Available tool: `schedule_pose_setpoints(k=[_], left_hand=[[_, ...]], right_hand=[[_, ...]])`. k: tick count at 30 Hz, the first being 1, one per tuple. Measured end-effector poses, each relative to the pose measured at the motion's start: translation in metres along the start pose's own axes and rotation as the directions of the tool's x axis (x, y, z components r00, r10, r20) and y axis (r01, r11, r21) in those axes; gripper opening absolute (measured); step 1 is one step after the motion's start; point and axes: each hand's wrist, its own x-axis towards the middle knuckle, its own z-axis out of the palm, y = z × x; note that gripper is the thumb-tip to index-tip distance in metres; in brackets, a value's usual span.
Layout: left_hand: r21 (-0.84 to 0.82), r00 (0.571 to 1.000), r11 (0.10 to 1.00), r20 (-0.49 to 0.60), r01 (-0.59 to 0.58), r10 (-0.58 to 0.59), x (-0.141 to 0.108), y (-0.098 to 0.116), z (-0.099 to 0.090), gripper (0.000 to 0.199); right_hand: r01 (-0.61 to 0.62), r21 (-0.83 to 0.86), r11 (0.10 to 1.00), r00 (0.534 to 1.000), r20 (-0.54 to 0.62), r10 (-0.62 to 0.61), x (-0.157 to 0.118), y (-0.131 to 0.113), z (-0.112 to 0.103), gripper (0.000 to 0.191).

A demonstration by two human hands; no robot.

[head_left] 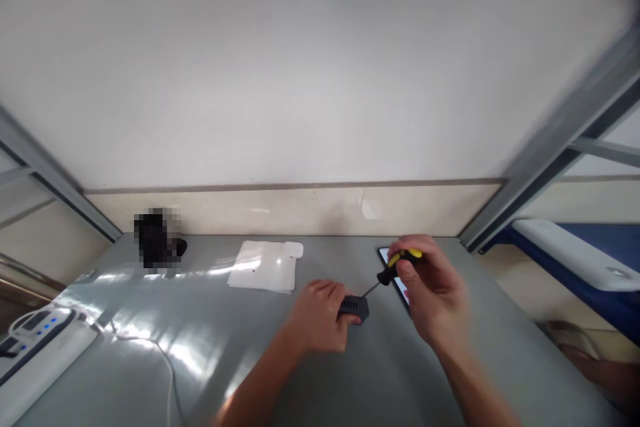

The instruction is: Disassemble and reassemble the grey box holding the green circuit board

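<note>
My left hand point(323, 317) is closed around a small dark grey slotted case point(359, 309), which sticks out past the fingers on the right. In my right hand point(433, 287) is a screwdriver point(389, 275) with a black and yellow handle, tilted down to the left. Its thin shaft reaches the upper edge of the case; whether the tip sits in a screw or hole is too small to tell. Partly hidden behind my right hand, a phone point(383, 253) with a lit screen lies on the grey table point(330, 387).
White papers point(265, 267) lie left of my hands. Farther left stands a black object point(153, 240), blurred by pixels. A white power strip point(50, 347) with a cable point(167, 353) occupies the left front. To the right, a white device point(570, 250) rests on a blue surface point(565, 293).
</note>
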Motion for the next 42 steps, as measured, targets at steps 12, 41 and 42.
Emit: schedule_pose_setpoints(k=[12,41,42], left_hand=[[0.004,0.999,1.000,-0.027,-0.025,0.026,-0.001,-0.002,0.002,0.016],[0.079,0.953,0.972,-0.191,-0.223,0.234,-0.002,-0.012,0.009,0.012],[0.074,0.953,0.971,-0.192,-0.225,0.236,-0.002,-0.012,0.009,0.012]], right_hand=[[0.129,-0.094,0.987,0.990,-0.048,-0.134,0.004,-0.008,0.004,0.010],[-0.043,0.150,0.988,0.999,0.004,0.043,0.002,0.004,0.004,0.021],[-0.047,0.159,0.986,0.999,0.022,0.044,0.001,0.005,0.004,0.021]])
